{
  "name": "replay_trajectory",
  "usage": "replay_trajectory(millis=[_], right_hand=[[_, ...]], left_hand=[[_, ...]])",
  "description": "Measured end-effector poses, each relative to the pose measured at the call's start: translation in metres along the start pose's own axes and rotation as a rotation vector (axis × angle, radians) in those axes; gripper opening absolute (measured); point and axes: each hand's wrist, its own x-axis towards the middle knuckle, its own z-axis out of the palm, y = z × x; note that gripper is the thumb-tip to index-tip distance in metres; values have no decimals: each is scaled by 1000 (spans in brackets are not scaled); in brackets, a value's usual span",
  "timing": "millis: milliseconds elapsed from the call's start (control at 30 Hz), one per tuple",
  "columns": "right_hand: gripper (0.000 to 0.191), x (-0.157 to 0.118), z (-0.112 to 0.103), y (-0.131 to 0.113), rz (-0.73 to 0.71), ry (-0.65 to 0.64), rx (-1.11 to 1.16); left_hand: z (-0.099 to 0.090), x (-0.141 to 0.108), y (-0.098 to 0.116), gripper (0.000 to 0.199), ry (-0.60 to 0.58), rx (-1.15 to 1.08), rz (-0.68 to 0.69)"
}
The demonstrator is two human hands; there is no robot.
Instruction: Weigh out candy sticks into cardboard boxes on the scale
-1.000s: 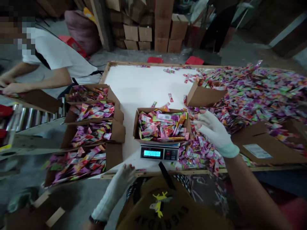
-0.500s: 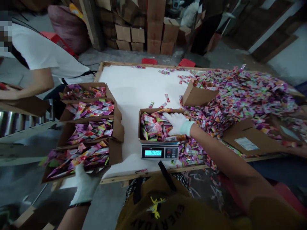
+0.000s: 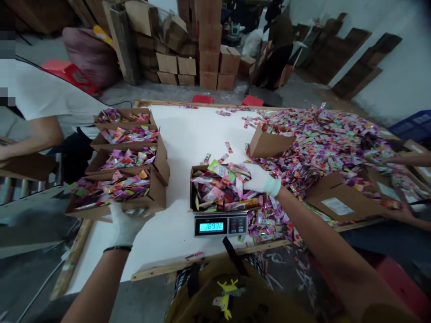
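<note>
My left hand (image 3: 126, 224), in a white glove, is at the near wall of the closest cardboard box (image 3: 157, 195) in a row of several on the left. Its thumb is at the rim and its fingers lie along the wall. This box is full of colourful candy packets (image 3: 114, 186). My right hand (image 3: 259, 179), also gloved, is closed on packets at the right side of another box (image 3: 192, 193); its fingertips are partly hidden among them. That box sits on a digital scale (image 3: 220, 225) with a lit display.
A large heap of packets (image 3: 330, 139) covers the table's right side, with a tilted box (image 3: 272, 144) and a box with a label (image 3: 340, 197) in it. Another person's arm (image 3: 43, 134) is at the far left by a roller conveyor (image 3: 23, 186); other hands reach in at right.
My left hand and the nearest left box have moved away from me, up against the row. More packets lie raised by my right hand. The scale's digits differ, and the view has tilted up.
</note>
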Motion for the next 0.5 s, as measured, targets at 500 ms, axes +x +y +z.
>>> replay_trajectory(millis=[500], right_hand=[[29, -104, -143, 37, 141, 724, 139]], left_hand=[[-59, -67, -128, 41, 62, 21, -307]])
